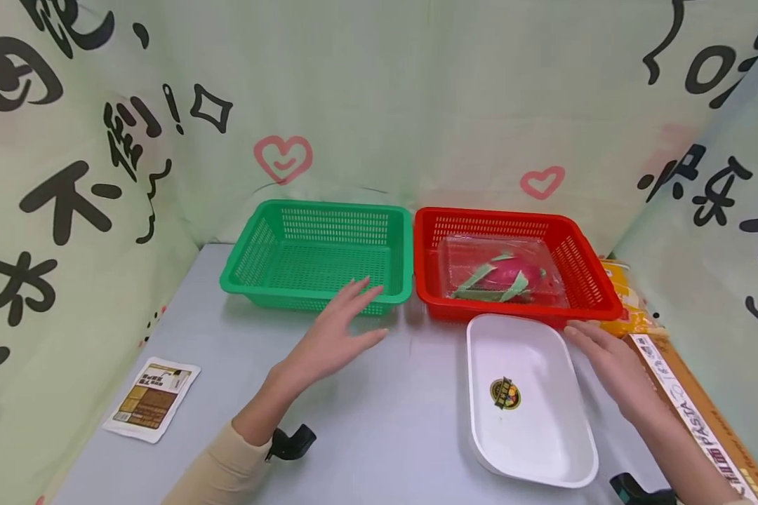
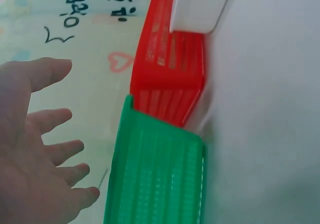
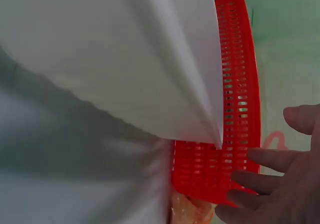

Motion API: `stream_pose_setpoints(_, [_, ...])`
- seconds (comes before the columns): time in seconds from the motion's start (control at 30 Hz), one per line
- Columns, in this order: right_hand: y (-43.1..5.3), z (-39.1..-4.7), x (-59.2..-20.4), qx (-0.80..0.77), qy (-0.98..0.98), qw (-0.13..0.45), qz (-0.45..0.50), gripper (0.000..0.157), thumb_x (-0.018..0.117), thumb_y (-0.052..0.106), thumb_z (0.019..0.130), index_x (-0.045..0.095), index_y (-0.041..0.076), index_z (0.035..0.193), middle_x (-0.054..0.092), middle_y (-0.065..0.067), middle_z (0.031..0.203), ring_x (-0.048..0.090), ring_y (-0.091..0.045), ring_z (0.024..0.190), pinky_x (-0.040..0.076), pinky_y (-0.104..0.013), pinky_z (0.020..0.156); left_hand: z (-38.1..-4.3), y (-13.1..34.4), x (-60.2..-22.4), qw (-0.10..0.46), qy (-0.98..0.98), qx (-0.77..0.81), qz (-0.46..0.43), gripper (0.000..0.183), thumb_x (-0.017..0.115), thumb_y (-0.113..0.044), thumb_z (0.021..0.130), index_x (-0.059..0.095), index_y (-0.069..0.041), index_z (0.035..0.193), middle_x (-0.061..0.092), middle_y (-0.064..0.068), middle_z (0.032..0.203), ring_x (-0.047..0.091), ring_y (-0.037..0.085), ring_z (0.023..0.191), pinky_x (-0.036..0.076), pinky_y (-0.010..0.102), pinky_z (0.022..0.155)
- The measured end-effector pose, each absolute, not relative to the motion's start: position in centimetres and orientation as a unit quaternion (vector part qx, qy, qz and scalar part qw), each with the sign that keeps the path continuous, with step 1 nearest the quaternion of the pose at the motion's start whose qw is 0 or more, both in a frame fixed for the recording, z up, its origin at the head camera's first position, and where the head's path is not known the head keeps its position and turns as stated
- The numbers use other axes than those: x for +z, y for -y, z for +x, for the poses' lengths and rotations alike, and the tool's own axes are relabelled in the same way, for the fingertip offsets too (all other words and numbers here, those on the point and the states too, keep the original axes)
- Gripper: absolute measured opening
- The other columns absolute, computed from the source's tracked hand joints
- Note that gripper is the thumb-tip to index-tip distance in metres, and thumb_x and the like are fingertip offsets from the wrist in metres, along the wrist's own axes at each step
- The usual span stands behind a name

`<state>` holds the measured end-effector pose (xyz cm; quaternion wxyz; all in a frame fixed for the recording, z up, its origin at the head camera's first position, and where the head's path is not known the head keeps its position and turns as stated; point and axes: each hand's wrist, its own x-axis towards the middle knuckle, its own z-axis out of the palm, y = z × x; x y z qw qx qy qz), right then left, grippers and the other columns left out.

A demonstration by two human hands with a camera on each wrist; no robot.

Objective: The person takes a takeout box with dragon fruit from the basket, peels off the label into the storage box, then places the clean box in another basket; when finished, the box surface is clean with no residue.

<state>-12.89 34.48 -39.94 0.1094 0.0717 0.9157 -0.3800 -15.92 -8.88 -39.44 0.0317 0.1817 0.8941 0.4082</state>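
Note:
My left hand (image 1: 333, 344) is held over the table with its fingers spread, near the front right corner of a green plastic basket (image 1: 253, 277); it holds nothing. In the left wrist view its spread fingers show beside that basket. To the right, my right hand (image 1: 615, 368) has extended fingers beside the far right corner of a white tray (image 1: 537, 428); whether the fingertips touch it I cannot tell. A round sticker marks the tray's inside. Behind it stands a red basket (image 1: 518, 216), holding a clear plastic package (image 1: 464, 256) with a pink dragon fruit (image 1: 508, 272) inside.
A white and brown packet (image 1: 151, 400) lies at the table's left. Along the right edge is a long brown box (image 1: 688, 414) printed with PASTA, with a yellow bag (image 1: 632, 301) behind it. Cloth walls (image 1: 366, 91) with writing enclose the table.

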Motion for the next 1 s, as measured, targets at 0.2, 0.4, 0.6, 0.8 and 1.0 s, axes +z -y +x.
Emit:
stream_pose_setpoints(0.2, [-34.7, -12.2, -40.5, -0.269, -0.963, 0.026, 0.014, 0.074, 0.046, 0.05, 0.101, 0.028, 0.003, 0.155, 0.027, -0.034, 0.156, 0.026, -0.057, 0.139, 0.037, -0.08, 0.091, -14.5, 12.7, -40.4, 0.009, -0.922, 0.358, 0.143, 0.071, 0.065, -0.054, 0.091, 0.033, -0.038, 0.153, 0.016, -0.011, 0.167, 0.005, 0.024, 0.157, 0.02, 0.066, 0.119])
stream_pose_setpoints(0.4, [-35.2, -11.9, -41.2, -0.213, -0.977, -0.008, -0.017, 0.075, 0.05, 0.049, 0.1, 0.025, 0.006, 0.157, 0.026, -0.032, 0.157, 0.018, -0.053, 0.145, 0.03, -0.083, 0.092, -13.4, 16.0, -41.4, -0.029, -0.959, 0.257, 0.113, 0.082, 0.063, -0.061, 0.089, 0.031, -0.027, 0.156, 0.016, 0.005, 0.168, 0.007, 0.036, 0.156, 0.012, 0.069, 0.119])
stream_pose_setpoints(0.6, [-35.9, -10.8, -42.2, -0.172, -0.983, -0.055, -0.026, 0.075, 0.053, 0.046, 0.099, 0.022, 0.013, 0.158, 0.017, -0.029, 0.162, 0.005, -0.05, 0.15, 0.019, -0.083, 0.101, -12.4, 18.0, -41.8, -0.027, -0.975, 0.204, 0.086, 0.091, 0.058, -0.071, 0.087, 0.025, -0.025, 0.158, 0.011, 0.012, 0.168, 0.004, 0.042, 0.155, 0.009, 0.074, 0.115])
stream_pose_setpoints(0.8, [-36.4, -10.3, -43.0, -0.13, -0.987, -0.09, -0.034, 0.084, 0.057, 0.052, 0.094, 0.015, 0.02, 0.16, 0.002, -0.02, 0.167, -0.015, -0.043, 0.153, -0.011, -0.074, 0.113, -11.8, 19.7, -41.6, -0.036, -0.978, 0.195, 0.057, 0.096, 0.054, -0.075, 0.086, 0.018, -0.026, 0.16, 0.005, 0.011, 0.169, -0.004, 0.04, 0.155, 0.003, 0.075, 0.115])
stream_pose_setpoints(1.0, [-36.9, -10.0, -43.4, -0.098, -0.991, -0.085, -0.031, 0.09, 0.056, 0.057, 0.092, 0.009, 0.021, 0.16, -0.005, -0.015, 0.168, -0.018, -0.043, 0.152, -0.019, -0.069, 0.114, -11.4, 21.0, -41.9, -0.065, -0.983, 0.17, 0.039, 0.098, 0.053, -0.077, 0.085, 0.017, -0.025, 0.16, 0.002, 0.011, 0.169, -0.002, 0.042, 0.155, 0.004, 0.075, 0.114])
